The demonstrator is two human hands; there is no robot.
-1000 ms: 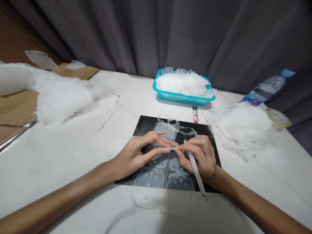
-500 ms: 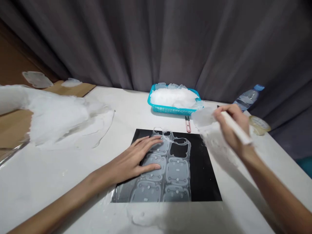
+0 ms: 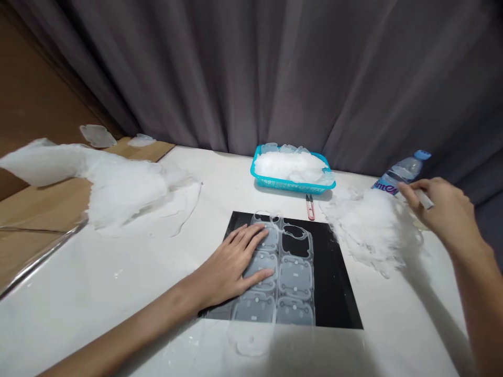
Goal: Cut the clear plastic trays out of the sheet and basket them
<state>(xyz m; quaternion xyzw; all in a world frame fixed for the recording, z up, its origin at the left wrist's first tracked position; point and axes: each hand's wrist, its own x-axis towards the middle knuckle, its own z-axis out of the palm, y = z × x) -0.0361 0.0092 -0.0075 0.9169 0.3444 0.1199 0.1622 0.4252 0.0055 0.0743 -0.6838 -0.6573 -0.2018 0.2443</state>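
My left hand (image 3: 236,262) lies flat, fingers spread, on a translucent sheet of die-cut plastic pieces (image 3: 288,280) that rests on a black mat (image 3: 334,283). One cell near the sheet's top right is empty and shows the black beneath. My right hand (image 3: 444,209) hovers at the far right over a heap of white plastic scraps (image 3: 369,225), fingers curled around a thin white stick-like tool (image 3: 424,199).
A turquoise basket (image 3: 293,183) full of clear pieces stands at the back. Small pink snips (image 3: 310,207) lie in front of it. A water bottle (image 3: 401,175) lies at the right. A large pile of white plastic waste (image 3: 118,188) covers the left side.
My right hand pulled away from the sheet, carried a loose piece to the scrap heap on the right and now hovers past it. My left hand went from pinching to lying flat.
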